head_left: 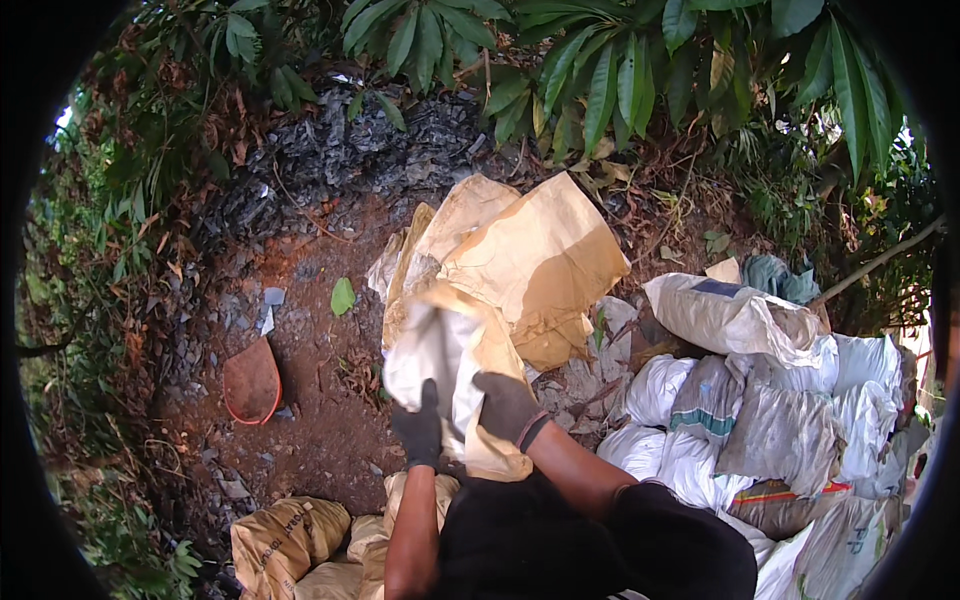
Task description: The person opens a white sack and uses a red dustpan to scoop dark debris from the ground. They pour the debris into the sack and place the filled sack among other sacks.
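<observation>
A tan paper sack (465,375) with a white side hangs between my two gloved hands, its upper end blurred by motion. My left hand (418,430), in a dark glove, is closed on the sack's near left edge, thumb pointing up. My right hand (508,408), also gloved, grips the right edge, with its fingers partly hidden by the folds. Just beyond lie several flattened tan paper sacks (545,255), overlapping on the ground. The held sack covers part of them.
Filled white and grey woven sacks (780,420) are piled at the right. Stuffed brown sacks (290,540) sit at the lower left. A red-rimmed scoop-like pan (252,383) lies on the soil. Beyond are dark charred scraps (360,150) and overhanging leaves (610,85).
</observation>
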### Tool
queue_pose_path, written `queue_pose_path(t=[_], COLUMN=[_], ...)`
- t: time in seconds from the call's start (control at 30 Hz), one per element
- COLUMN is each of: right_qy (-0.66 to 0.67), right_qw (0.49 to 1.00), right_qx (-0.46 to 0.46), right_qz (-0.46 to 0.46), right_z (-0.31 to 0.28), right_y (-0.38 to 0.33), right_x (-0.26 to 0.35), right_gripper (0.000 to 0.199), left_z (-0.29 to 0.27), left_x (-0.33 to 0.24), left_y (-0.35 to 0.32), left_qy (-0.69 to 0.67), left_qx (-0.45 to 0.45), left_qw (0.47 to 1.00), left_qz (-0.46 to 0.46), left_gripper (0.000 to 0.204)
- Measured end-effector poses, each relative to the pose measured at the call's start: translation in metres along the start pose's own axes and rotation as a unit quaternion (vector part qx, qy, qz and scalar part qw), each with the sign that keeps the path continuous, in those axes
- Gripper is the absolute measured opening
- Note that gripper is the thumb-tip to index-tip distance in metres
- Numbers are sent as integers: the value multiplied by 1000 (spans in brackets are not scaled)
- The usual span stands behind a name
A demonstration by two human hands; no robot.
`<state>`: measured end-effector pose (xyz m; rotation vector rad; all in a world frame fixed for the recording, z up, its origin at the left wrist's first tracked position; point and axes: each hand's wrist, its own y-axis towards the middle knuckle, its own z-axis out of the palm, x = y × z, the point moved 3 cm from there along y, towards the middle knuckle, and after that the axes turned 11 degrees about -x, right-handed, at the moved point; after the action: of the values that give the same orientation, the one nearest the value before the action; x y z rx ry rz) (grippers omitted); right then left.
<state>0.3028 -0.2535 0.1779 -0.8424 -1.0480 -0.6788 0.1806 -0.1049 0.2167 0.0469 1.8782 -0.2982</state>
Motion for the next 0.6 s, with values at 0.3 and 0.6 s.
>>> queue_pose_path(t=[0.3, 0.6], right_qy=[-294, -365], right_qw=[895, 921], right_qx=[-191, 129], right_qz=[-276, 48], right_z=[-51, -121], right_y=[19, -127], right_x=[133, 157], right_gripper=[29, 54], left_z=[-89, 107], left_x=[145, -80], left_y=[-9, -82], left_qy=[253, 134], left_qx=[-158, 343], left_qw=[951, 902], left_qz=[79, 227], left_gripper=[33, 65])
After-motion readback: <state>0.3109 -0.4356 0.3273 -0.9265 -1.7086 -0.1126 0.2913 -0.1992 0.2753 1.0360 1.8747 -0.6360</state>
